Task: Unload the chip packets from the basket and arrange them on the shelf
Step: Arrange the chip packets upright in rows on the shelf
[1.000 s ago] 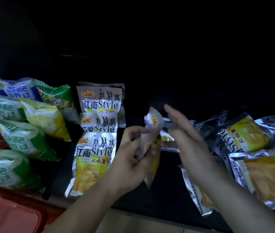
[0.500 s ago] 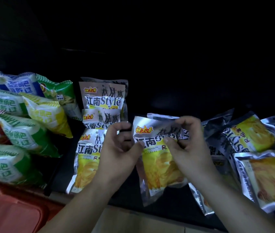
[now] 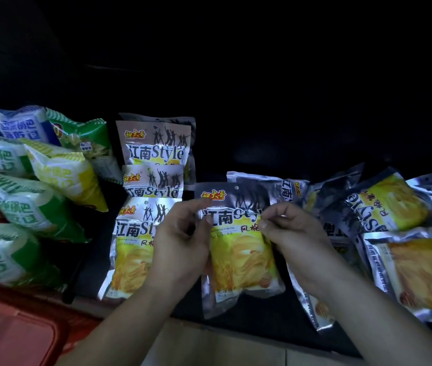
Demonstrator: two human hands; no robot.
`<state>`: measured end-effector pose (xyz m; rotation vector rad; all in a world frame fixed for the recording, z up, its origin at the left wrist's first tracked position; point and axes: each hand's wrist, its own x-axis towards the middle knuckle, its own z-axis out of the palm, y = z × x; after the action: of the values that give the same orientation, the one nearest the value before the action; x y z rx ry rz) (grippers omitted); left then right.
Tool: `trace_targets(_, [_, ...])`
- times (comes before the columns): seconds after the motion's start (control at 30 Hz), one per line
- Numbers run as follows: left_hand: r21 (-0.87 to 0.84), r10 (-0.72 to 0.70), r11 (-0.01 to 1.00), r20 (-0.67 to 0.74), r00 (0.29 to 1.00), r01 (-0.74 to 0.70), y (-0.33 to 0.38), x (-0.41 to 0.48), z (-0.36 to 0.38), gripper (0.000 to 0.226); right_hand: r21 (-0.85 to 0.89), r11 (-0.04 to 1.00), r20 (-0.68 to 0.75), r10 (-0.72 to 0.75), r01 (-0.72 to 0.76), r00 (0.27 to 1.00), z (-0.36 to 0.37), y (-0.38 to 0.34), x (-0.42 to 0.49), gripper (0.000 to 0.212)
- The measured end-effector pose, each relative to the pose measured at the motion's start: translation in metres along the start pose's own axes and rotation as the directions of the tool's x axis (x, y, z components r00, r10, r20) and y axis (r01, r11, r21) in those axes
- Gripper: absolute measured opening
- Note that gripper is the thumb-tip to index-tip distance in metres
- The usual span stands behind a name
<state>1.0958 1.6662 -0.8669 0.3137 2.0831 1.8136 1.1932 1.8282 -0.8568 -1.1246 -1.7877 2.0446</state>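
A silver and yellow chip packet (image 3: 238, 257) lies face up on the dark shelf (image 3: 270, 320), label upright. My left hand (image 3: 183, 247) pinches its upper left edge and my right hand (image 3: 291, 233) pinches its upper right edge. To its left stands a tidy column of three matching packets (image 3: 154, 170), overlapping one another. To its right, several more of the same packets (image 3: 384, 204) lie in a loose, turned heap.
Green, blue and yellow puffed snack bags (image 3: 32, 207) fill the shelf's left side. A red basket (image 3: 11, 336) shows at the lower left corner. The back of the shelf is dark.
The packet was edge-on between my hands a second ago; it has turned face up and come down flat beside the column, both hands now at its top corners.
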Motion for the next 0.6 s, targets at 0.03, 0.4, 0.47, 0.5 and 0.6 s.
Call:
trace_targets(0.03, [0.044,0.031,0.999,0.030,0.999,-0.032,-0.003,0.001,-0.001,0.028,0.004,1.000,0.003,0.009,-0.009,1.000,-0.001,0.002,0.000,0.025])
trace_targets(0.4, [0.615,0.352,0.684,0.194,0.916,-0.393,-0.024,-0.002,0.009,0.056,-0.252,0.961,-0.122,-0.152,0.117,0.981,0.010,0.021,0.003,0.028])
trace_targets(0.47, [0.665,0.312,0.597,0.324,0.893,-0.450,-0.032,-0.021,0.020,0.069,-0.231,0.967,-0.113,-0.137,0.108,0.984,0.012,0.024,0.005,0.026])
trace_targets(0.5, [0.683,0.282,0.563,0.372,0.885,-0.466,-0.039,-0.029,0.025,0.076,-0.226,0.968,-0.108,-0.134,0.107,0.985,0.013,0.024,0.005,0.024])
trace_targets(0.6, [0.700,0.201,0.570,0.389,0.899,-0.431,-0.058,-0.037,0.033,0.087,-0.239,0.961,-0.096,-0.162,0.136,0.982,0.010,0.022,0.006,0.020])
